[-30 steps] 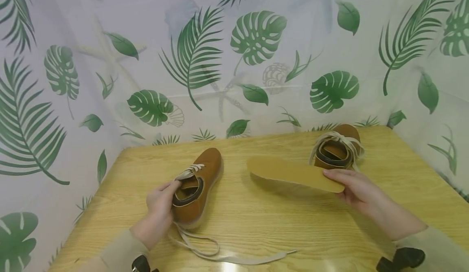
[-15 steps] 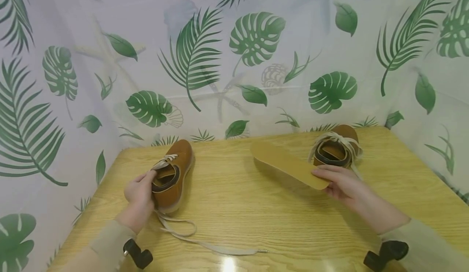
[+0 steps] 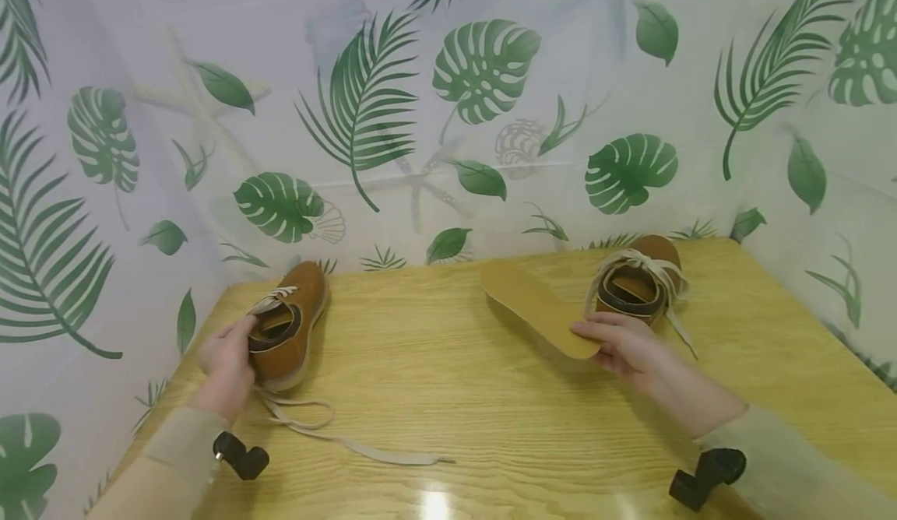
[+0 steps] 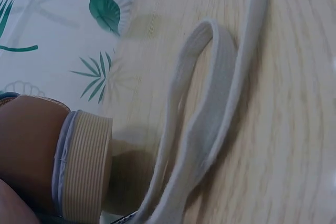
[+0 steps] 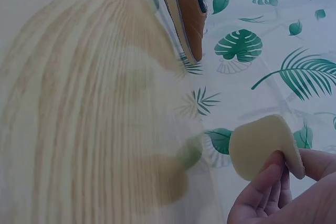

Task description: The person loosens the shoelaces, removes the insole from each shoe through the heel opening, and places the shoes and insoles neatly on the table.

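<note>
My left hand (image 3: 227, 360) grips a brown shoe (image 3: 304, 329) by the left side of its opening, over the left part of the table. The shoe's toe points to the back wall. From it trails a long cream lace (image 3: 378, 451), which forms a loop in the left wrist view, near the shoe's ribbed pale sole (image 4: 86, 166). Thumb and fingers of my right hand (image 3: 627, 353) pinch one end of a flat tan insole (image 3: 536, 310). The insole is held up at a tilt, its free end away from me; the right wrist view shows it nearly end-on.
A second brown shoe (image 3: 659, 249) with a tied cream lace stands at the back right, just beyond my right hand. The wooden table (image 3: 406, 349) ends at a white leaf-print cloth (image 3: 392, 216) hanging behind and along both sides.
My left hand has carried the shoe leftward and slightly back, its lace dragging along. My right hand has shifted a little left, and the insole has turned to point more toward the back.
</note>
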Motion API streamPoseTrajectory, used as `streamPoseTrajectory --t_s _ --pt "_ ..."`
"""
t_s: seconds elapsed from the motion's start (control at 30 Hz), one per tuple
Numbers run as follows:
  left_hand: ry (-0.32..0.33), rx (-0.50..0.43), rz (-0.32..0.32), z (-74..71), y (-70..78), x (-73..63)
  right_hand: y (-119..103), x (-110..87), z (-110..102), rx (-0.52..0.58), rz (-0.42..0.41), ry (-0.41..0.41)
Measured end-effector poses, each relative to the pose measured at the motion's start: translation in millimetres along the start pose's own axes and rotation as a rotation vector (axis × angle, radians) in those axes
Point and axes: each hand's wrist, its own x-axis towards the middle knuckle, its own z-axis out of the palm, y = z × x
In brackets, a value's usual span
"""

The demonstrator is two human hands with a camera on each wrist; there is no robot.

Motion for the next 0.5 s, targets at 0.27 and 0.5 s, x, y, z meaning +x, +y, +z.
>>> streamPoseTrajectory --t_s 0.27,0.5 --pt "0.007 0.014 -0.006 -7.2 2.7 12.9 6.7 7.2 15.9 0.039 0.02 0.024" --pt "-0.002 0.029 0.028 -13.2 1.0 21.8 8.6 12.0 23.1 0.004 0.059 0.118"
